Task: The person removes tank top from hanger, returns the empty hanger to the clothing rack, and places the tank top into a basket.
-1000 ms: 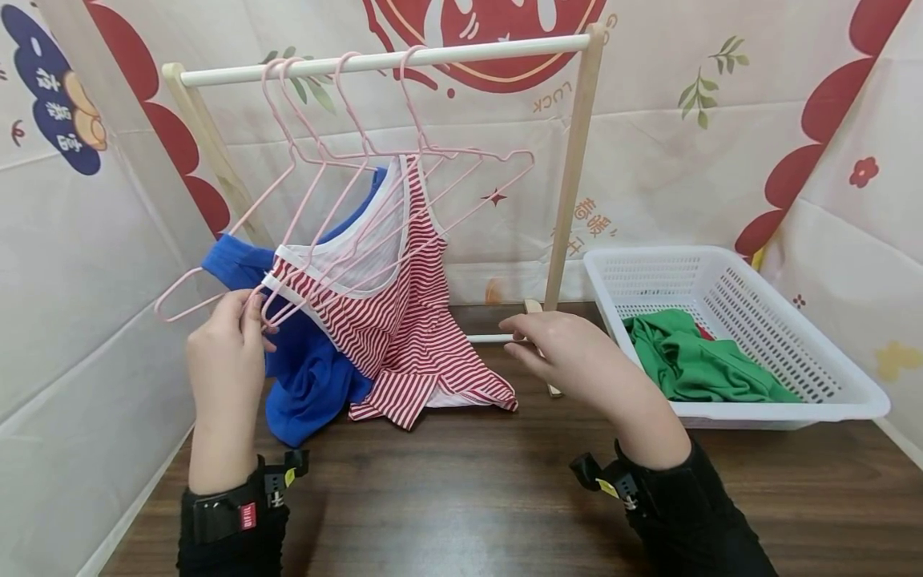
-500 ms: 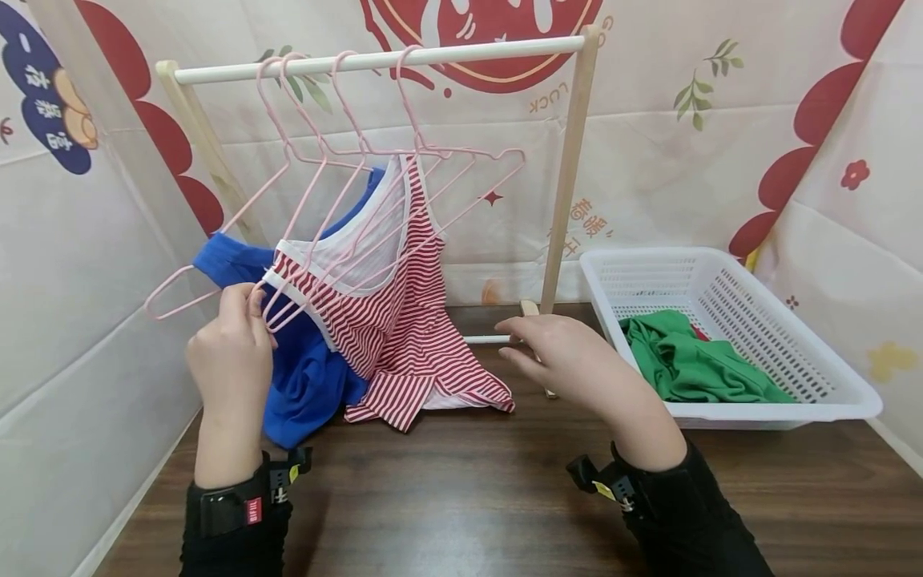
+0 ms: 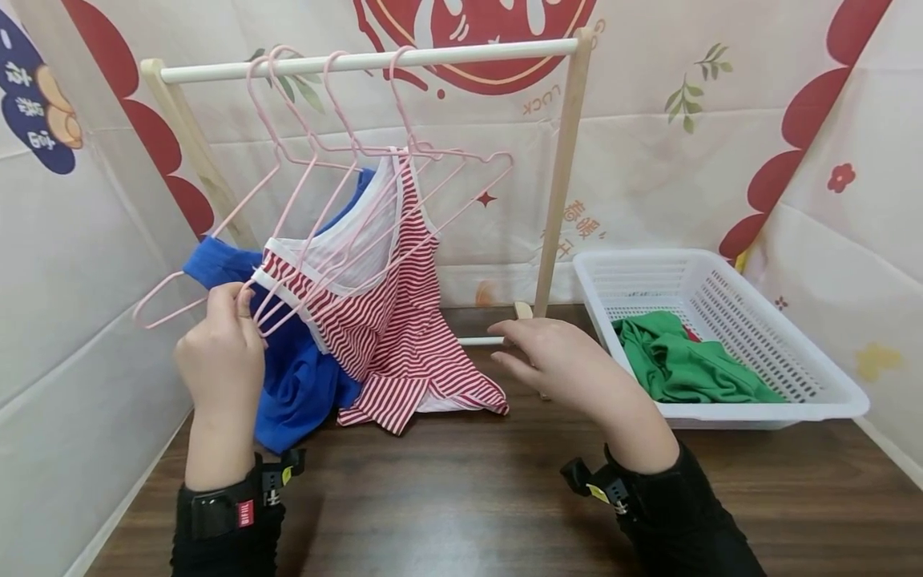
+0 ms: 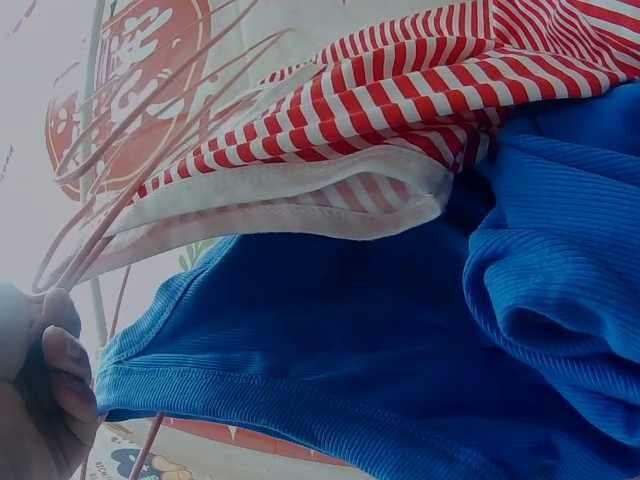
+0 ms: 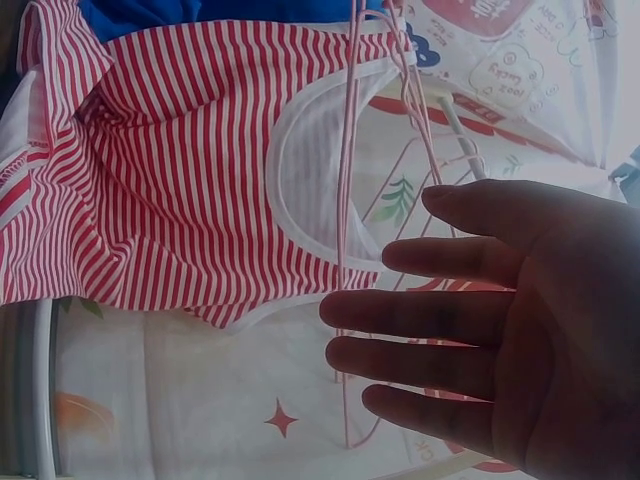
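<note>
My left hand (image 3: pixel 222 353) pinches the end of a pink clothes hanger (image 4: pixel 75 255), close to the white-edged strap of a red-and-white striped tank top (image 3: pixel 382 336). That top hangs from the hangers with its hem on the table. Behind it, a blue ribbed garment (image 4: pixel 300 330) hangs on another pink hanger, whose left end (image 3: pixel 155 308) sticks out past my left hand. My right hand (image 3: pixel 558 357) holds nothing; its fingers are extended and spread in the right wrist view, to the right of the striped top and apart from it.
Several pink hangers hook over the white bar (image 3: pixel 469 53) of a small wooden rack (image 3: pixel 566 160). A white perforated basket (image 3: pixel 808 353) on the right holds a green garment (image 3: pixel 692 361) with a bit of red cloth. Everything stands on a dark wooden table (image 3: pixel 447 497).
The whole head view has shifted slightly to the left. My left hand keeps its pinch on the hanger, and my right hand stays almost still beside the top.
</note>
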`<state>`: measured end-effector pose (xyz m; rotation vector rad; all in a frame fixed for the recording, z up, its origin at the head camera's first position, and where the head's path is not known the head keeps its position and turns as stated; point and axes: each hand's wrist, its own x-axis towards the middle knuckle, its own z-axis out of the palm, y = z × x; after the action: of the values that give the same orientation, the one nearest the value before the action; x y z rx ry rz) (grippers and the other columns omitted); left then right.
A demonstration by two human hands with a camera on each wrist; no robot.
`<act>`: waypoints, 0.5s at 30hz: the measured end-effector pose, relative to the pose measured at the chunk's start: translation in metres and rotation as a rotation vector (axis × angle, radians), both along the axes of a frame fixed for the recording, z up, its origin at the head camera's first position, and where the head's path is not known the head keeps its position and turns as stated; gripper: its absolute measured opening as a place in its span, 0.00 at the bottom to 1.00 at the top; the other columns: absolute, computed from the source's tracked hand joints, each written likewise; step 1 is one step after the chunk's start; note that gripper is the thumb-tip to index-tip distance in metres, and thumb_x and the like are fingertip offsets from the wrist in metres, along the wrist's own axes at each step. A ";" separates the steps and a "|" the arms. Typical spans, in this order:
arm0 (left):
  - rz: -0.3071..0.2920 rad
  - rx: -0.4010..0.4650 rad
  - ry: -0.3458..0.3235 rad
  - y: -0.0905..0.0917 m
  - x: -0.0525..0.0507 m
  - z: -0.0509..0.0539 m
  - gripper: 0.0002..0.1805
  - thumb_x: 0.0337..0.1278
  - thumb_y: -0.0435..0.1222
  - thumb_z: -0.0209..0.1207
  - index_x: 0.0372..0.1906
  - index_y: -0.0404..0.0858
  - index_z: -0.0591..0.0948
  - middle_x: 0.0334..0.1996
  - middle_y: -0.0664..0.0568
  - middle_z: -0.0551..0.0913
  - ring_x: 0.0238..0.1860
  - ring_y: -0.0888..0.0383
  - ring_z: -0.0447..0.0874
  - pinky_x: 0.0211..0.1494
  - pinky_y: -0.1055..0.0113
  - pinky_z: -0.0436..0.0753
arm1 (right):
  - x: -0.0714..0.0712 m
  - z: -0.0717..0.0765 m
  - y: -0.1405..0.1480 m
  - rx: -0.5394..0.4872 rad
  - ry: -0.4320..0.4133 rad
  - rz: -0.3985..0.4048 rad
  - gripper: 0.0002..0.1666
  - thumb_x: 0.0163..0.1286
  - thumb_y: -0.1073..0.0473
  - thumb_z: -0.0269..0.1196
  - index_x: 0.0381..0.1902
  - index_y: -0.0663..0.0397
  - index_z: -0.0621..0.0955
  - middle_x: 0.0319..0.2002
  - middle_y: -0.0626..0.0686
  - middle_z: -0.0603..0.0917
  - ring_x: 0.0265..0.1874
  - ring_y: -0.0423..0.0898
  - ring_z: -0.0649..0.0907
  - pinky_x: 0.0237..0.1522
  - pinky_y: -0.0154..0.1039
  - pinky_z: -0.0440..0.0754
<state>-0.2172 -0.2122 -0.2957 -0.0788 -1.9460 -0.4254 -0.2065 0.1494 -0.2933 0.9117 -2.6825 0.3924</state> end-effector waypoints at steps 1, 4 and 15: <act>0.000 0.001 -0.001 -0.001 0.000 0.000 0.18 0.75 0.40 0.47 0.42 0.26 0.77 0.14 0.37 0.76 0.11 0.37 0.70 0.14 0.47 0.61 | 0.000 0.000 -0.001 0.000 -0.002 0.001 0.18 0.71 0.53 0.62 0.55 0.53 0.80 0.43 0.50 0.85 0.43 0.45 0.83 0.47 0.47 0.79; -0.003 0.007 -0.001 -0.002 -0.001 0.000 0.18 0.75 0.39 0.47 0.42 0.25 0.77 0.15 0.37 0.77 0.11 0.38 0.69 0.13 0.49 0.59 | 0.001 -0.001 -0.002 -0.004 -0.007 0.006 0.19 0.70 0.53 0.62 0.56 0.53 0.79 0.43 0.49 0.85 0.43 0.45 0.83 0.48 0.47 0.79; -0.005 0.008 0.068 0.001 -0.002 0.002 0.16 0.74 0.38 0.48 0.42 0.26 0.76 0.16 0.37 0.76 0.10 0.40 0.66 0.14 0.55 0.57 | 0.000 -0.001 0.000 0.005 -0.006 -0.007 0.20 0.70 0.53 0.62 0.56 0.53 0.79 0.44 0.50 0.85 0.44 0.46 0.83 0.49 0.47 0.78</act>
<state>-0.2194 -0.2117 -0.2941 -0.0914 -1.8777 -0.4285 -0.2060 0.1494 -0.2939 0.9043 -2.6924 0.3877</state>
